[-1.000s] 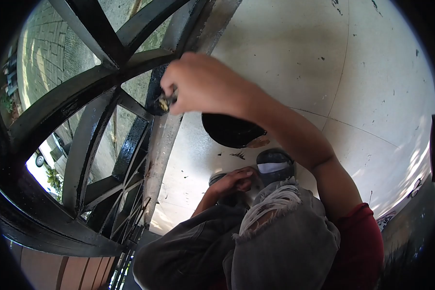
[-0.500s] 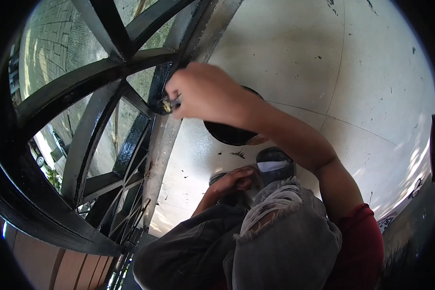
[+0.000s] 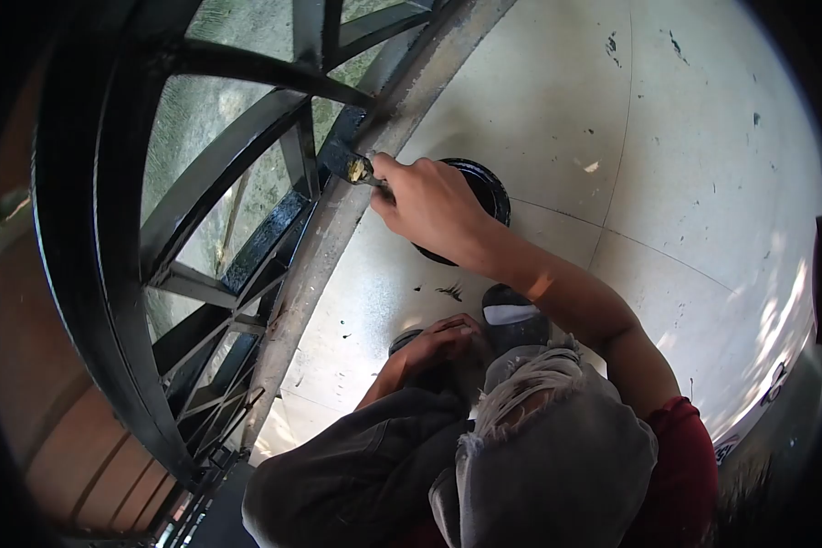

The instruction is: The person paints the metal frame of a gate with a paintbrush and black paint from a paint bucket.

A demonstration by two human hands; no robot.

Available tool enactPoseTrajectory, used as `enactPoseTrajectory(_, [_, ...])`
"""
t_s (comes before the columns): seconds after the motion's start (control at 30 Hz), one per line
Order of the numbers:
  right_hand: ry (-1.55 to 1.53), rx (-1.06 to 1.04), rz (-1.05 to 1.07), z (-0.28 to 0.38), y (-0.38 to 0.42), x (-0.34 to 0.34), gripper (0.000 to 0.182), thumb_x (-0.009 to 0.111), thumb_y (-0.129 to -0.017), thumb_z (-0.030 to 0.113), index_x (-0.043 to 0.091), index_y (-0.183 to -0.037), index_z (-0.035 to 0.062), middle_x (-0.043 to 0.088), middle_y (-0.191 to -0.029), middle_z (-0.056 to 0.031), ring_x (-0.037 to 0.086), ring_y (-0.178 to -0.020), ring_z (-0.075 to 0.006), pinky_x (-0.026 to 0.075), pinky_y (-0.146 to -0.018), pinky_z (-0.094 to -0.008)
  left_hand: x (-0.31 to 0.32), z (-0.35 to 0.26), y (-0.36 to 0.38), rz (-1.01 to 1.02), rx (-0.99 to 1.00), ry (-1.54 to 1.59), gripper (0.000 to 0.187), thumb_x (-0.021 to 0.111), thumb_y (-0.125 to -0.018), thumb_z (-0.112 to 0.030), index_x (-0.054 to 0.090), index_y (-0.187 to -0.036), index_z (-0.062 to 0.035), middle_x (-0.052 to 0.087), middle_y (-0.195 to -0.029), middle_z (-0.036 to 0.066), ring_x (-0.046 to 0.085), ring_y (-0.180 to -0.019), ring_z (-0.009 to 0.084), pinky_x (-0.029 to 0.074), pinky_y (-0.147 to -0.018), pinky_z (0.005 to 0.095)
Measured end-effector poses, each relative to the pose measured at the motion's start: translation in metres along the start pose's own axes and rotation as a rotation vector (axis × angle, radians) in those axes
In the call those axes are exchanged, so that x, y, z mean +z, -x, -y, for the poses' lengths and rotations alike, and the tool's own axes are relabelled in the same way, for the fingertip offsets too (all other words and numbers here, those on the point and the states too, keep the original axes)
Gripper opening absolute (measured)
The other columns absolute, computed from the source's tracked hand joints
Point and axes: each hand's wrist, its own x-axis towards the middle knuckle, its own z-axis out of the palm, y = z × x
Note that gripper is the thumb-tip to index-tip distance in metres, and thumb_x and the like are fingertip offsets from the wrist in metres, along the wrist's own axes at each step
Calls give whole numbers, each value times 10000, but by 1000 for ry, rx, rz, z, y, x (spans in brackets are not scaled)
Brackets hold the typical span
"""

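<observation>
My right hand (image 3: pixel 438 205) grips a paintbrush (image 3: pixel 358 171) by its handle, which the fingers mostly hide. The brush's dark, wet bristles are against the lower bar of a black metal grille (image 3: pixel 265 224), beside the pale concrete ledge. Just under my right wrist stands a black bucket (image 3: pixel 491 187), partly covered by the hand; its contents cannot be made out. My left hand (image 3: pixel 440 338) rests low between my knees, near my shoe, with its fingers curled in and nothing visible in them.
A narrow concrete ledge (image 3: pixel 324 242) runs along the foot of the grille. Pale floor tiles (image 3: pixel 557 137) carry dark paint spots. My shoe (image 3: pixel 511 315) is on the floor close to the bucket. Brown panels (image 3: pixel 91 457) show at lower left.
The view has turned, so the grille appears shifted. My right hand with the paintbrush has moved a little along the lower bar. My left hand stays near the shoe.
</observation>
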Motion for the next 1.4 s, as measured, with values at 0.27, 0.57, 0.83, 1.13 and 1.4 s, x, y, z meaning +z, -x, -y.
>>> enactPoseTrajectory(0.27, [228, 110, 14, 23, 9, -1, 170, 571, -965, 150, 516, -1018, -2, 627, -627, -253, 656, -655, -460, 512, -620, -546, 40, -92, 105, 150, 605, -602, 323, 757, -884, -194, 590, -1115, -41, 612, -1040, 51, 585, -1009, 168, 444, -924, 321])
enactPoseTrajectory(0.57, [516, 59, -3, 36, -1, -2, 210, 536, -994, 200, 505, -1019, -6, 663, -660, -228, 693, -666, -421, 562, -608, -497, 152, -131, 217, 518, 1297, -529, 309, 700, -882, -406, 627, -953, -115, 680, -1191, 306, 632, -1054, 480, 498, -847, 534])
enactPoseTrajectory(0.83, [590, 109, -17, 38, -1, 6, 219, 513, -1008, 199, 493, -1028, -18, 671, -684, -245, 698, -695, -431, 560, -604, -509, 158, -102, 219, 749, 1422, -244, 507, 616, -885, -525, 634, -955, -23, 653, -1230, 318, 581, -1119, 515, 455, -889, 542])
enactPoseTrajectory(1.13, [617, 56, -33, 30, 0, 10, 235, 528, -1005, 229, 521, -1023, -6, 672, -694, -241, 693, -712, -446, 552, -632, -538, 143, -104, 231, 862, 1301, -425, 529, 699, -906, -322, 544, -1351, -80, 662, -1265, 210, 522, -1244, 501, 597, -799, 554])
enactPoseTrajectory(1.4, [626, 80, -41, 35, 2, 11, 291, 523, -1009, 234, 511, -1089, -46, 672, -686, -246, 698, -684, -429, 555, -601, -516, 77, -106, 186, 755, 1280, -447, 549, 627, -803, -588, 621, -845, -41, 712, -992, 253, 599, -987, 382, 474, -831, 424])
